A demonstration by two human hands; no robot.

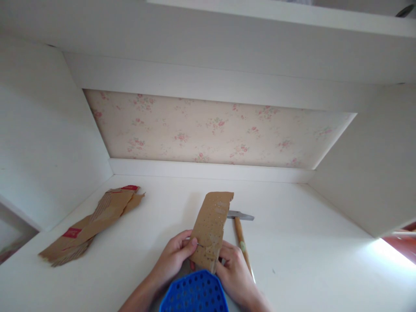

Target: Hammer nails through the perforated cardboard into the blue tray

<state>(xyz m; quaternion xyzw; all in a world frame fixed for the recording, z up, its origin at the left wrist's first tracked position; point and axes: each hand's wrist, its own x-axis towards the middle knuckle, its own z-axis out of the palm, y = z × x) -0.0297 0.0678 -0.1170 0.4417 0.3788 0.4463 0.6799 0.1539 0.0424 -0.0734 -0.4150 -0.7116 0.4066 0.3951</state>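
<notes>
Cardboard packaging, brown and flattened, lies on the white worktop well off to the left of the left hand. It carries two red labels; their writing is too small to read.

The left hand is at the near edge, its thumb and forefinger pinched shut on a thin metal pin. The pin's tip rests against the face of a cardboard strip, which stands upright between the two hands. The strip is brown, torn at its top edge and dotted with many small holes.

Just below and between the hands sits a blue plastic piece with a grid of round holes. It is cut off by the bottom of the view, so whether it is a basket, or holds anything, cannot be told.

The right hand is closed on the strip's lower right edge, thumb in front and fingers behind.

A hammer lies on the worktop just beyond the right hand, partly hidden by the strip. Its metal head points away and its wooden handle runs back beside the right hand.

Floral wallpaper covers the back of the alcove, far beyond both hands.
</notes>
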